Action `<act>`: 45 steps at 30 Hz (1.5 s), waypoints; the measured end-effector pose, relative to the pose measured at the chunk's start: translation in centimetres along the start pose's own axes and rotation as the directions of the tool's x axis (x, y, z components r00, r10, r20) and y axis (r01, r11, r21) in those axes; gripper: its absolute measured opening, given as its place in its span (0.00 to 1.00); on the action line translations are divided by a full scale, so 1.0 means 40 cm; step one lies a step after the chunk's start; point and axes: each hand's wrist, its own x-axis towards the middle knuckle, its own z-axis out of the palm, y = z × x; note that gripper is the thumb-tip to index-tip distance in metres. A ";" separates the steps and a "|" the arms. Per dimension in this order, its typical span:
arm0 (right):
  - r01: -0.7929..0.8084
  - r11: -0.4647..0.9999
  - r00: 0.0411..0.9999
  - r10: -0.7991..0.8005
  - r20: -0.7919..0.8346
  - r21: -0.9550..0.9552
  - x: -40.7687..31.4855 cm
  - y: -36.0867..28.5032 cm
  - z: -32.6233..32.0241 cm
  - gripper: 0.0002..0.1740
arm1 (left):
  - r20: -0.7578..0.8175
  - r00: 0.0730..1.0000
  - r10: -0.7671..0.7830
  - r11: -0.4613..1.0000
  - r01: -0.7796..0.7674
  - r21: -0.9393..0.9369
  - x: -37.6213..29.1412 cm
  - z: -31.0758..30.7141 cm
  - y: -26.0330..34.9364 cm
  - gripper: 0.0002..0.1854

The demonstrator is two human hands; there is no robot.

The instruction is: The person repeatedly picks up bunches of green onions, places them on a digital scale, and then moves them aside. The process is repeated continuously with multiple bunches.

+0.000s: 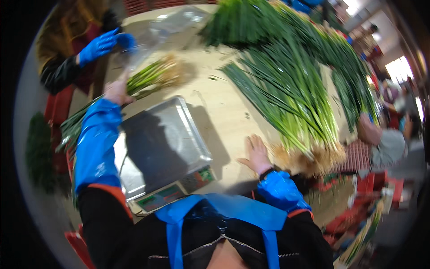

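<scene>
My left hand [116, 90] is wrapped over the middle of a bundle of green garlic [146, 79], thumb on the near side. The bundle's bushy roots lie on the pale table [215, 90], and its leaves hang past the left edge. Blur softens the finger detail there. Just below stands a scale with a metal tray [158, 144]; the tray carries only shadow, and a display panel [161, 198] faces me. My right hand [257, 153], fingers spread, rests on or just over the table, holding nothing. Beside it are the roots of a large green garlic pile [295, 111].
More green garlic [248, 23] is heaped along the far and right sides. Clear plastic film [168, 30] lies at the upper left. Across from me, a co-worker's blue-gloved hand [97, 47] reaches in. Red crates [352, 215] stand at the lower right, and other people are at the right.
</scene>
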 end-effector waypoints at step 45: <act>-0.412 0.908 0.860 0.416 -0.296 0.079 -0.159 0.500 -0.500 0.35 | 0.532 0.756 0.382 -0.378 0.653 -0.656 -0.515 0.328 1.008 0.27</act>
